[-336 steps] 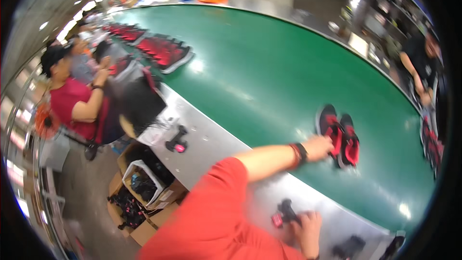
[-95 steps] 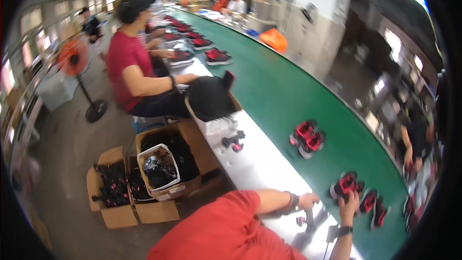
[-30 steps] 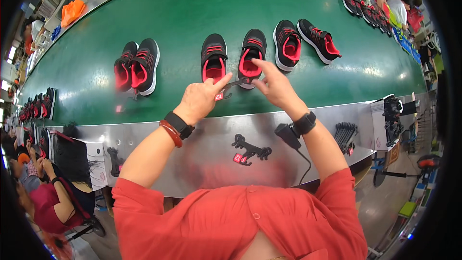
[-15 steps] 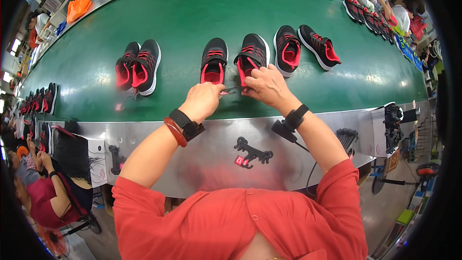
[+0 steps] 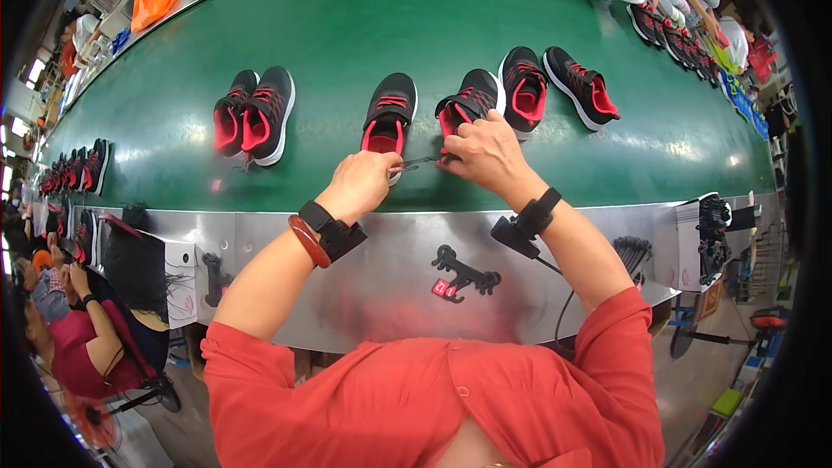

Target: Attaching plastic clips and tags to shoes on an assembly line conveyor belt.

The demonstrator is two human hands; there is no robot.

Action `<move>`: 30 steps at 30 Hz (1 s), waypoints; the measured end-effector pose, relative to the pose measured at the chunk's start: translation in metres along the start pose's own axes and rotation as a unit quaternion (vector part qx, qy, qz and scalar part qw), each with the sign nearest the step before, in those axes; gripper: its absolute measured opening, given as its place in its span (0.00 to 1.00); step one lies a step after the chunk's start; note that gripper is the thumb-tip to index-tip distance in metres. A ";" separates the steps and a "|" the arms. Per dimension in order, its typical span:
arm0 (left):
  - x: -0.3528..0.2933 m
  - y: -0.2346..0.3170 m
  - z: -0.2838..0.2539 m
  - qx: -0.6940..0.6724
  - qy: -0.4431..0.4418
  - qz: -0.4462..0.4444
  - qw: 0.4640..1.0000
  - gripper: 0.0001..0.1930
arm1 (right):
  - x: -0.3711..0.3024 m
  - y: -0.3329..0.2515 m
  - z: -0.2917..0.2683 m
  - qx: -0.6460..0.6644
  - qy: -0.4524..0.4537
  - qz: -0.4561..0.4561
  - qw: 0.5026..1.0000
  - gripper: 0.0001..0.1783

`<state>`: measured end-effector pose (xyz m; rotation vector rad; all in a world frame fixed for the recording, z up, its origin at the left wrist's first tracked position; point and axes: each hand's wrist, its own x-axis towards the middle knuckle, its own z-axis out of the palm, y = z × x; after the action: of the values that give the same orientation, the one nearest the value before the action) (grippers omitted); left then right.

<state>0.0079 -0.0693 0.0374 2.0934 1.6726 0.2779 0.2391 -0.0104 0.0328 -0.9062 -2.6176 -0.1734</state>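
Two black sneakers with red lining and white soles lie side by side before me, heels toward me. My left hand (image 5: pixel 358 182) is closed at the heel of the left sneaker (image 5: pixel 393 104), pinching one end of a thin black shoe hanger (image 5: pixel 419 161). The hanger stretches across the gap toward the right sneaker (image 5: pixel 475 94). My right hand (image 5: pixel 487 152) is closed on that sneaker's heel, its fingers over the collar. Whether the hanger's right end is hooked into the heel is hidden by my fingers.
Another pair of sneakers (image 5: pixel 257 114) stands left on the green belt (image 5: pixel 347 9), and a further pair (image 5: pixel 581 87) right. A loose black hanger (image 5: pixel 466 274) with a red tag lies on the metal ledge (image 5: pixel 381 295). More hangers (image 5: pixel 633 251) sit right. Co-workers handle shoes at both sides.
The right sneaker has turned, its toe swinging right against its neighbour. Both hands stay closed at the heels. At the far right a co-worker's hands hold a sneaker farther over the belt.
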 end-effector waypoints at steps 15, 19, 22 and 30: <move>-0.003 0.004 -0.003 -0.064 0.033 0.083 0.994 0.13 | 0.010 -0.007 0.015 -0.029 -0.037 0.030 0.998 0.12; 0.000 -0.005 -0.006 -0.029 0.167 0.143 0.975 0.14 | 0.019 -0.003 0.026 0.076 0.140 0.086 0.984 0.09; 0.009 -0.016 0.002 0.016 0.122 0.085 0.989 0.15 | 0.017 -0.005 0.031 0.152 0.044 0.087 0.984 0.19; 0.027 -0.039 0.011 0.127 0.051 0.079 0.988 0.13 | -0.048 0.113 0.013 -0.080 0.241 0.242 0.937 0.16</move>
<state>-0.0144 -0.0395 0.0068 2.4424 1.6768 0.2344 0.3397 0.0545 0.0021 -1.3370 -1.8922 -0.4201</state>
